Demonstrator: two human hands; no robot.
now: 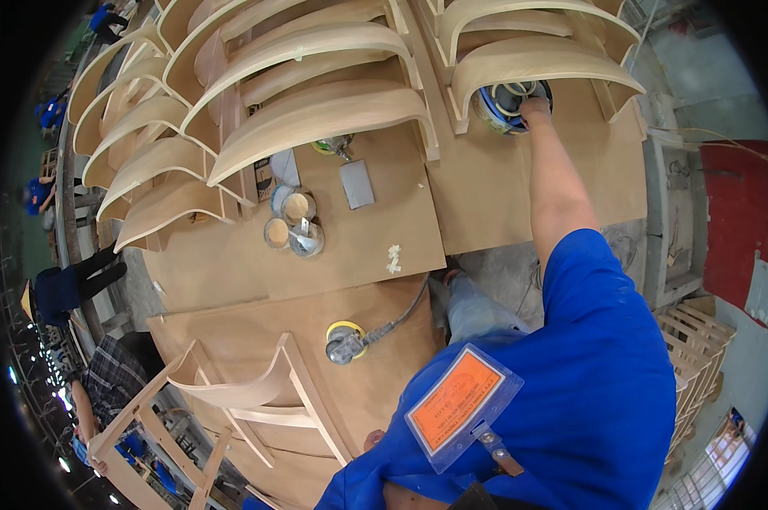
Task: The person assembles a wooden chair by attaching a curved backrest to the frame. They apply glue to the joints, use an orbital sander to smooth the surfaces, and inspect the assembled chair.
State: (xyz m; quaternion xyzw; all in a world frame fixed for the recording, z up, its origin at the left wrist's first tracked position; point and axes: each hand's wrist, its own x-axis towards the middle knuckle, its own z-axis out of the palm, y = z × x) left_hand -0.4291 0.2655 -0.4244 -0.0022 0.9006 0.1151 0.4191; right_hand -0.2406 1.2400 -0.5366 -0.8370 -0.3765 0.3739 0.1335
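My right arm stretches far forward. At its end, my right hand [534, 110] is in a round blue tub [492, 115] beneath a curved chair back. Pale rings [512, 95] lie in the tub beside the fingers. They look curled, but whatever they grip is hidden. Only a bit of my left hand [373, 439] shows past my blue sleeve, near a light wooden chair back [256, 387]; its fingers are out of sight. On the board between the hands rests an orbital sander [347, 343] with a yellow-rimmed pad and a hose.
Rows of curved wooden chair backs [324, 119] stand along the far side. Cups of tan filler [297, 206], a grey sanding block [357, 184] and pale scraps [393, 259] sit on the cardboard [384, 229]. At the left, another person [116, 374] handles a wooden frame [137, 416].
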